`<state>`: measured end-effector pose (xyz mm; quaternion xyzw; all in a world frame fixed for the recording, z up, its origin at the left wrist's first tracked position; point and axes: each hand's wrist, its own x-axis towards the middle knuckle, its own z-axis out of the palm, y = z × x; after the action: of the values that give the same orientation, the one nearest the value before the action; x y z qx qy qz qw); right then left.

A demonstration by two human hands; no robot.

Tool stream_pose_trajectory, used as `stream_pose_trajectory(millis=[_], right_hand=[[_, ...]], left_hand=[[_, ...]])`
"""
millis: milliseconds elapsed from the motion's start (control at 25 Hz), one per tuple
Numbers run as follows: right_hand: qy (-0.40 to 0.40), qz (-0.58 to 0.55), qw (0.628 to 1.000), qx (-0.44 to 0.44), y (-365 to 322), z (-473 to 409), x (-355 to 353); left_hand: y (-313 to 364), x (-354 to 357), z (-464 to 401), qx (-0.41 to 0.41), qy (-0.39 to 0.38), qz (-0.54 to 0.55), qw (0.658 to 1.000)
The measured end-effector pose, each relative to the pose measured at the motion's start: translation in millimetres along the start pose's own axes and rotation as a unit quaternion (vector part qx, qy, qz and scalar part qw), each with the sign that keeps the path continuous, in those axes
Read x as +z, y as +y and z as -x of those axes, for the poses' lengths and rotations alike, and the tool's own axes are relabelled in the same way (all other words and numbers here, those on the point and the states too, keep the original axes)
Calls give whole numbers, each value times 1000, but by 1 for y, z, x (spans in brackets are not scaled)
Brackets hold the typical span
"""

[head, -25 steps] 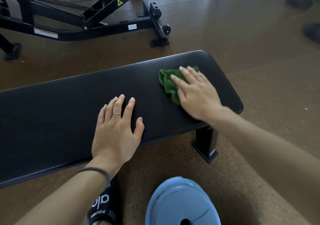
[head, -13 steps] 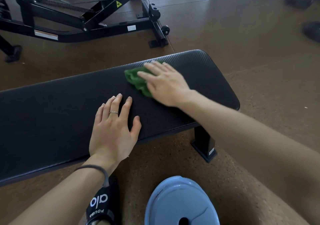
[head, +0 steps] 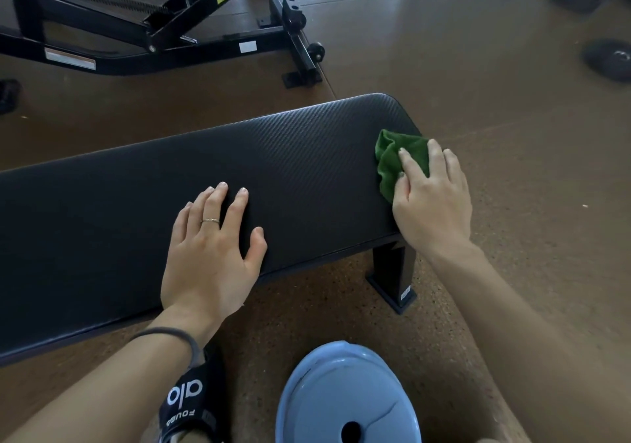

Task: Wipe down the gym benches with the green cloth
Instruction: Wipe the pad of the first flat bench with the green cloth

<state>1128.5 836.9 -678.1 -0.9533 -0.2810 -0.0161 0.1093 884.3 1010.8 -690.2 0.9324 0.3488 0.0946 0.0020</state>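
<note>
Black textured vinyl: flat bench [head: 307,156], long axis running left to right across the view, its right end rounded and standing on a black leg [head: 392,275].

Left hand [head: 211,251]: laid flat on the pad near its front edge, fingers straight and spread, holding nothing; a thin ring on one finger, a dark band at the wrist. The unwiped length of pad stretches away to the left of this hand.

Green cloth [head: 392,159]: bunched, at the bench's right end, well to the right of the left hand, lying under and just ahead of the right fingers.

Right hand [head: 432,203]: palm down at the pad's right edge, fingers [head: 411,166] extended over the cloth and pressing it to the vinyl; nearer the cloth by far.

Judgement: with the cloth at the right extreme, the next stroke would run leftward along the bench's length, towards the bracing left hand, which may need to shift aside.
</note>
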Motion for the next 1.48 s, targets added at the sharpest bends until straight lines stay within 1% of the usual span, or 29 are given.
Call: stream_pose_trajectory(millis=[80,200,280,360,440,520,640,720,760,800,840,920,1000,1040,1080,1160,1200,1240,1280,1360,1440,1480], right_hand=[[-30,-23,999,6,1,-35,-4],[-78,-91,991,53,0,-78,-16],[-53,-79,993,68,5,-54,-15],[11,-58,995,82,11,7,-5],[50,-52,994,81,10,48,7],[60,-35,995,68,8,30,11],[9,-8,997,80,-1,-26,1],[6,16,996,91,-9,-27,-3],[6,33,996,78,-22,-10,-1],[9,46,998,45,-38,14,5],[13,42,999,-6,-55,39,12],[-1,1,994,-110,-76,74,16],[-6,1,981,-193,-66,68,14],[-6,19,979,-203,-49,53,12],[-6,38,982,-186,-29,35,8],[-7,30,996,-82,3,2,-4],[-9,21,999,-36,4,-4,-6],[1,21,1000,-20,-9,0,-4],[11,27,999,-37,-31,14,0],[16,11,991,-133,-75,57,12],[-8,8,975,-222,-82,80,12],[-26,20,969,-246,-72,70,5]], left_hand=[[0,0,-1,0,1,3,1000],[-1,-1,-2,2,-1,6,1000],[0,-1,-1,2,0,8,1000],[0,-1,0,0,1,12,1000],[0,0,0,2,3,10,1000],[0,-1,0,3,-1,7,1000],[-1,-1,-3,4,-5,8,1000],[0,0,-2,3,-4,6,1000],[0,1,-1,3,0,2,1000],[0,1,0,3,3,0,1000],[0,2,0,3,4,2,1000],[1,1,-1,5,2,7,1000],[0,1,-1,5,2,8,1000],[0,1,-1,4,0,10,1000],[0,0,-1,4,-1,12,1000],[0,1,0,2,4,10,1000],[0,1,0,4,5,7,1000],[0,1,0,5,5,4,1000],[1,1,0,5,5,2,1000],[1,1,-1,6,8,0,1000],[0,0,0,8,2,2,1000],[0,-1,0,9,0,3,1000]])
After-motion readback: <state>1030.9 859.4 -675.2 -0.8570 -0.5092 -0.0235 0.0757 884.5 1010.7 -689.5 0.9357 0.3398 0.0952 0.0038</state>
